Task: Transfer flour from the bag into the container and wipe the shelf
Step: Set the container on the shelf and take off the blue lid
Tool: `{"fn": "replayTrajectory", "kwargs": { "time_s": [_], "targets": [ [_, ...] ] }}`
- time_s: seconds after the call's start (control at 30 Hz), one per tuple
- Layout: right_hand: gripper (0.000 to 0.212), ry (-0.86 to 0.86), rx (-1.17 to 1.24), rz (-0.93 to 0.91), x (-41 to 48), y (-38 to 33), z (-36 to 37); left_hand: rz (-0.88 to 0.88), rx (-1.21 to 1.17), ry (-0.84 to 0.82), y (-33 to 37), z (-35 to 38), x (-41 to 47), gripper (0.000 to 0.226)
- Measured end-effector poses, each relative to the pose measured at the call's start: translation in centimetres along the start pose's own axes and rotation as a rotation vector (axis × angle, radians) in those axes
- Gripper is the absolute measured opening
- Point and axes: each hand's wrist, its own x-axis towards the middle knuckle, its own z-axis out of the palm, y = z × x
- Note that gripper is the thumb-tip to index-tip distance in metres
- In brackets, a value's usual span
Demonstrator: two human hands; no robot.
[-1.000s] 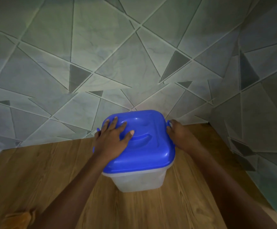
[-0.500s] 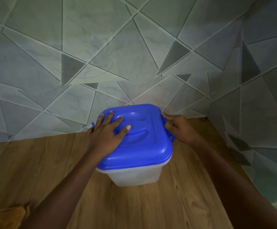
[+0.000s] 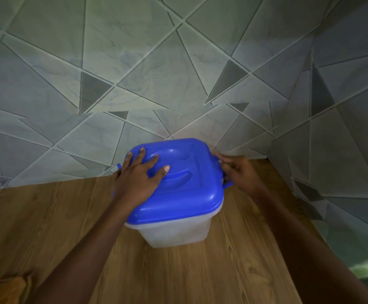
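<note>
A translucent white container (image 3: pixel 176 232) with a blue lid (image 3: pixel 185 189) stands on the wooden shelf (image 3: pixel 200 270), close to the tiled back wall. My left hand (image 3: pixel 138 178) lies flat on the left half of the lid, fingers spread and pressing down. My right hand (image 3: pixel 239 172) is at the lid's right edge, its fingers curled round the blue side clip (image 3: pixel 227 184). The container's contents are hidden by the lid and the cloudy wall. No flour bag is in view.
An orange-brown cloth (image 3: pixel 5 288) lies at the shelf's near left corner. Grey tiled walls (image 3: pixel 156 73) close the shelf at the back and on the right (image 3: pixel 343 150). Bare wood stretches left of the container.
My right hand has slid from the lid's right side up toward its far right corner and curled on the clip. My left hand stays flat on the lid.
</note>
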Motion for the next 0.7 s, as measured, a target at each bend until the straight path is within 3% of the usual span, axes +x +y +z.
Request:
{"fn": "replayTrajectory", "kwargs": {
  "time_s": [0.13, 0.3, 0.43, 0.53, 0.6, 0.67, 0.7],
  "targets": [
    [0.038, 0.155, 0.202, 0.19, -1.2, 2.1, 0.5, 0.021, 0.033, 0.018, 0.4, 0.5, 0.2, 0.068],
    [0.033, 0.09, 0.194, 0.418, -1.2, 2.8, 0.8, 0.047, 0.052, 0.035, 0.6, 0.9, 0.9, 0.069],
    [0.022, 0.227, 0.085, 0.352, -0.1, 3.0, 0.6, 0.045, -0.35, 0.229, -0.6, 0.7, 1.2, 0.074],
    [0.035, 0.332, 0.167, 0.282, 1.3, 0.2, 1.3, -0.02, -0.462, 0.401, -2.1, 0.1, 1.5, 0.052],
    [0.04, 0.274, 0.214, 0.263, 2.3, -1.2, 2.5, -0.158, -0.509, 0.366, -3.2, 0.0, 1.6, 0.044],
    [0.035, 0.195, 0.165, 0.297, 2.9, -1.6, 3.7, -0.291, -0.597, 0.231, -4.1, 0.6, 2.1, 0.045],
    [0.045, 0.176, 0.118, 0.296, 3.3, -1.5, 4.3, -0.325, -0.651, 0.189, -4.6, 0.8, 2.4, 0.045]
  ]
}}
